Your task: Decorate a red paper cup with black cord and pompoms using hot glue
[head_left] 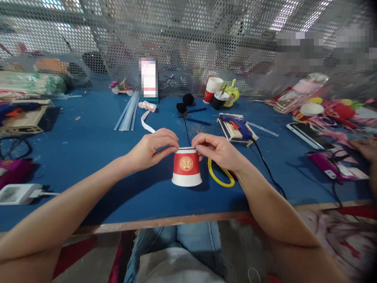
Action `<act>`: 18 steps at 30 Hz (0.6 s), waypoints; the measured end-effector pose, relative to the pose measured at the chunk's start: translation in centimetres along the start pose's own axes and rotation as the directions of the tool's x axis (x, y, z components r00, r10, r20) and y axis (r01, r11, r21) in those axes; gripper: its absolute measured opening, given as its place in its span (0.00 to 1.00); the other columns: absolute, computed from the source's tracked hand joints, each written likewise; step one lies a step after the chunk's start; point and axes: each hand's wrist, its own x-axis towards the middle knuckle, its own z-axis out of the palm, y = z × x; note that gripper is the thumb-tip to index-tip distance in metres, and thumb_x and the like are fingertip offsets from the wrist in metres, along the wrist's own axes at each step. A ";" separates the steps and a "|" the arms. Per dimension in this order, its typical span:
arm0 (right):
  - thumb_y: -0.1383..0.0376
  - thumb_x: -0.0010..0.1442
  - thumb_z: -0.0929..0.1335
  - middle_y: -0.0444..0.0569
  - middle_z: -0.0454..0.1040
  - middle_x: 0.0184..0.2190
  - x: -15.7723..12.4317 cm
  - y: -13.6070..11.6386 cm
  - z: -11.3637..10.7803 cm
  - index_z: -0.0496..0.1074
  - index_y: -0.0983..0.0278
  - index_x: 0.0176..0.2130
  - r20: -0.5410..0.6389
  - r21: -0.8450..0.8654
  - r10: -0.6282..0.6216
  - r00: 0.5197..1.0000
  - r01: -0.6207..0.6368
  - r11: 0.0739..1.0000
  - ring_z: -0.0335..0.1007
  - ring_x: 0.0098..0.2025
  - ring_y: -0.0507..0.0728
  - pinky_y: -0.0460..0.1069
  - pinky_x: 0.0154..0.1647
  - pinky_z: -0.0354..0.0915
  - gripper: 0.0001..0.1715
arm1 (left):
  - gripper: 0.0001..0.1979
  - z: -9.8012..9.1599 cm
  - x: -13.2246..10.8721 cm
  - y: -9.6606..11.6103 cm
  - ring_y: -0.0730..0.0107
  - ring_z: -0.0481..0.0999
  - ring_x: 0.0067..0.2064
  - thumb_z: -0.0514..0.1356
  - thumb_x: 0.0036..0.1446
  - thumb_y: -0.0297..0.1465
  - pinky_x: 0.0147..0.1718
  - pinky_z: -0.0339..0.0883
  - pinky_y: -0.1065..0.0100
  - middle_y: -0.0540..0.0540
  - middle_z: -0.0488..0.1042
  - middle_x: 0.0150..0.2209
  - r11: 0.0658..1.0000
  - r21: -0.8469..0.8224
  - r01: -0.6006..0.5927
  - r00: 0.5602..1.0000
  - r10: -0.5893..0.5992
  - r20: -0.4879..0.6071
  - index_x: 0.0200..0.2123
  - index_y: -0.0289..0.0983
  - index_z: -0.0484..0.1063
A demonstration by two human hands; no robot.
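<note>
1. Two boxy things sit at the left edge of the blue table (88,157): a white plastic charger (17,193) near the front and a glossy magenta case (13,169) just behind it.
2. Clear glue sticks (127,112), thin straight rods, lie in a loose bundle toward the back edge. A soft white ribbon (146,114) curls beside them.
3. The left hand (153,148) has its thumb and forefinger pinched together on the left edge of the paper cup's upturned base.
4. The paper cup (186,167) stands upside down near the middle of the front edge. It is a tapered cone, red with white bands and a round gold emblem.
5. The right hand (216,150) mirrors the left, with its fingertips closed on the right edge of the same base.
6. A smooth yellow loop (219,177) lies on the table under the right wrist, just beside the cup.
7. A blue glue gun (238,125) rests on a rack of pale wooden sticks (232,131), farther back and to the right. Its black cord (268,167) trails toward the front edge.
8. A flat white phone (304,135) lies near the right edge, where another person's hand (366,147) shows.
</note>
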 end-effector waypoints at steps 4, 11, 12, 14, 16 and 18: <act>0.64 0.61 0.64 0.44 0.67 0.30 0.0 0.0 -0.1 0.66 0.65 0.35 0.002 -0.007 0.004 1.000 -0.004 1.000 0.66 0.28 0.48 0.46 0.32 0.66 0.06 | 0.05 0.2 0.0 -0.1 0.65 0.73 0.44 0.56 0.57 0.25 0.44 0.69 0.63 0.41 0.75 0.35 0.992 0.084 -0.092 0.995 0.094 -0.015 0.35 0.34 0.72; 0.63 0.61 0.64 0.44 0.67 0.29 0.0 0.0 -0.1 0.66 0.65 0.35 -0.001 -0.033 0.010 1.000 -0.010 0.999 0.66 0.28 0.48 0.47 0.32 0.66 0.06 | 0.05 0.2 0.0 -0.4 0.66 0.73 0.44 0.56 0.58 0.26 0.44 0.69 0.63 0.42 0.75 0.34 0.988 0.103 -0.111 0.994 0.112 -0.009 0.35 0.35 0.71; 0.63 0.61 0.64 0.44 0.67 0.29 0.0 0.0 -0.1 0.66 0.65 0.35 -0.001 -0.042 0.009 1.000 -0.009 0.999 0.66 0.28 0.48 0.47 0.32 0.66 0.06 | 0.05 0.2 0.0 -0.4 0.66 0.73 0.44 0.56 0.58 0.26 0.45 0.69 0.62 0.42 0.75 0.34 0.989 0.097 -0.112 0.994 0.112 0.000 0.36 0.35 0.71; 0.64 0.61 0.64 0.44 0.67 0.30 0.1 -0.1 0.0 0.66 0.65 0.35 -0.001 -0.067 0.003 1.000 -0.003 0.998 0.66 0.28 0.48 0.47 0.32 0.66 0.06 | 0.05 0.1 -0.1 -0.5 0.65 0.73 0.44 0.56 0.57 0.26 0.45 0.69 0.62 0.42 0.76 0.35 0.990 0.087 -0.110 0.994 0.109 0.016 0.37 0.35 0.71; 0.65 0.61 0.63 0.45 0.67 0.30 0.1 -0.2 0.1 0.66 0.65 0.35 -0.003 -0.090 -0.004 1.000 0.004 0.996 0.66 0.27 0.48 0.46 0.32 0.66 0.05 | 0.06 0.1 -0.1 -0.6 0.65 0.73 0.44 0.57 0.57 0.26 0.45 0.69 0.62 0.41 0.76 0.35 0.990 0.087 -0.107 0.994 0.105 0.025 0.38 0.35 0.71; 0.66 0.61 0.63 0.45 0.67 0.31 0.1 -0.2 0.1 0.66 0.65 0.35 -0.005 -0.108 -0.008 1.000 0.008 0.994 0.66 0.27 0.47 0.46 0.31 0.66 0.05 | 0.05 0.2 0.0 -0.6 0.66 0.74 0.43 0.56 0.57 0.27 0.44 0.69 0.62 0.42 0.76 0.35 0.990 0.092 -0.108 0.994 0.106 0.025 0.37 0.35 0.72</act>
